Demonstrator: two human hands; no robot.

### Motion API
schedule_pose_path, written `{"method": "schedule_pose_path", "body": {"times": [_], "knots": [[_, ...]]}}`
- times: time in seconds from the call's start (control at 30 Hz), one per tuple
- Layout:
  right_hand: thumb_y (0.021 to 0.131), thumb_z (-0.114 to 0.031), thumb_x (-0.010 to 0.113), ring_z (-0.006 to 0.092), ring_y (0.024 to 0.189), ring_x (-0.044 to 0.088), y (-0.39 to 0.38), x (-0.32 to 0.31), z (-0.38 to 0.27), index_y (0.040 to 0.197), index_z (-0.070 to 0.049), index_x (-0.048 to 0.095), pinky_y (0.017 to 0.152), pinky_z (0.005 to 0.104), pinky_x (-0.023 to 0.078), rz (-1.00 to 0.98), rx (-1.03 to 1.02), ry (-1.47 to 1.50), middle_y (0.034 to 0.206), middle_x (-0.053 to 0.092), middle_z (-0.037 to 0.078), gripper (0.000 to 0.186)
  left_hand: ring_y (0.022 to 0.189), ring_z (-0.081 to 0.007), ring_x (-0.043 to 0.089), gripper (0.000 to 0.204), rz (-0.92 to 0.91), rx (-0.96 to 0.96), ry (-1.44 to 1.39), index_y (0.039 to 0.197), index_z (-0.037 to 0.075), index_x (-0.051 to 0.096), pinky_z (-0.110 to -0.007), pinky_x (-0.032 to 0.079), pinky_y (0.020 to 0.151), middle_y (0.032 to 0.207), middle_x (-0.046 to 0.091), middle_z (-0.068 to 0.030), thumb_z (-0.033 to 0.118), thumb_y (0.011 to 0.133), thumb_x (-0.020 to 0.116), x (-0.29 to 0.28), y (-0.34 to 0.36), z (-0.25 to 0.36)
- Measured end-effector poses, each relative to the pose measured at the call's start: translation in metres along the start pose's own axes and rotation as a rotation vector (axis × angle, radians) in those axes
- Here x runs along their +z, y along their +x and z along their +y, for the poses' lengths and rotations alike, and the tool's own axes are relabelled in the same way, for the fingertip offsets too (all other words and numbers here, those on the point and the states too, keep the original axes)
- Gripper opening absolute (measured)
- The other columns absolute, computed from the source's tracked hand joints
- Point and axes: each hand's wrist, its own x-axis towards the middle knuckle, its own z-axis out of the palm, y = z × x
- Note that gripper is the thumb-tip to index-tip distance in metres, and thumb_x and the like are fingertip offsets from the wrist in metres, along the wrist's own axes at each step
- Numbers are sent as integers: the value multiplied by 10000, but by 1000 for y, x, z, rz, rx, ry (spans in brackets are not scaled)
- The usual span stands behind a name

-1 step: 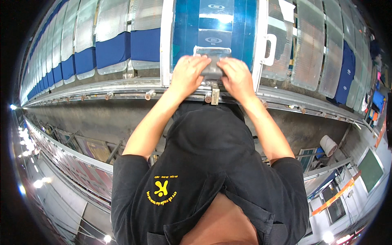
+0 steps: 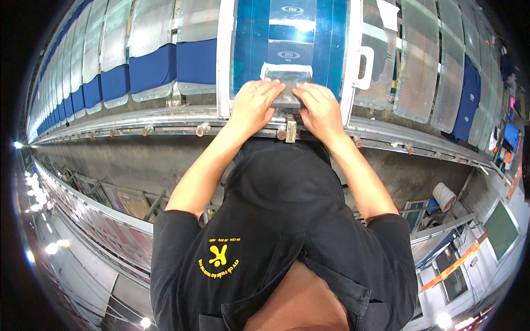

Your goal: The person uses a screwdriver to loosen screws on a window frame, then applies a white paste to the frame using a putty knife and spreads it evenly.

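In front of me lies a printing screen with blue mesh (image 2: 248, 33) in a pale metal frame (image 2: 223, 60). My left hand (image 2: 254, 105) and my right hand (image 2: 321, 107) grip the two ends of a dark squeegee (image 2: 287, 98) near the screen's close edge. The fingers of both hands are bent over its top. Just beyond the squeegee runs a strip of white ink (image 2: 287, 67). Farther up the mesh, oval marks (image 2: 289, 54) show in a greyish band. The squeegee's lower edge is hidden.
Metal rail (image 2: 182, 122) with several knobs runs along the table's near side. Long rows of clear-coated boards (image 2: 152, 25) extend left and right, some bearing navy fabric pieces (image 2: 153, 71). A white handle (image 2: 364, 67) juts from the frame's right side. A bucket (image 2: 443, 196) lies lower right.
The squeegee and both hands have shifted slightly toward me and the squeegee's tilt differs. More of the white ink strip shows beyond it.
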Motion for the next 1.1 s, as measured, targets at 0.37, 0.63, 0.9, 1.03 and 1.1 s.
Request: {"method": "schedule_pose_path", "body": {"times": [0.37, 0.63, 0.9, 1.03, 1.1], "knots": [[849, -157, 745, 348, 934, 666, 113, -32, 44, 1075, -76, 672, 775, 427, 540, -66, 83, -25, 962, 672, 120, 251, 856, -357, 699, 202, -107, -65, -90, 985, 127, 733, -453, 551, 767, 914, 729, -118, 206, 799, 729, -43, 122, -53], [834, -181, 775, 340, 920, 640, 125, -10, 65, 993, -47, 652, 781, 444, 507, -80, 67, -116, 917, 645, 132, 242, 890, -351, 699, 264, -138, -222, -101, 1034, 97, 731, -431, 544, 747, 952, 725, -149, 235, 816, 787, -24, 132, -64], [667, -47, 803, 311, 891, 630, 56, -3, 24, 946, -71, 639, 790, 427, 495, -14, 14, -80, 896, 626, 82, 325, 943, -291, 704, 335, -3, -97, -43, 1035, 139, 720, -403, 557, 846, 995, 724, -85, 147, 716, 821, 4, 54, -35], [748, -92, 789, 345, 867, 634, 75, -19, 29, 941, -54, 633, 757, 446, 508, -117, 68, -22, 863, 624, 115, 251, 875, -327, 713, 298, -354, -256, -96, 999, 129, 731, -434, 559, 772, 910, 729, -125, 285, 763, 822, -37, 89, -29], [796, -147, 775, 357, 857, 637, 98, -25, 43, 951, -48, 625, 743, 461, 515, -97, 66, -6, 849, 622, 130, 238, 824, -355, 709, 301, -287, -217, -77, 960, 111, 736, -446, 554, 737, 846, 723, -144, 345, 785, 807, -40, 116, -43]]}}
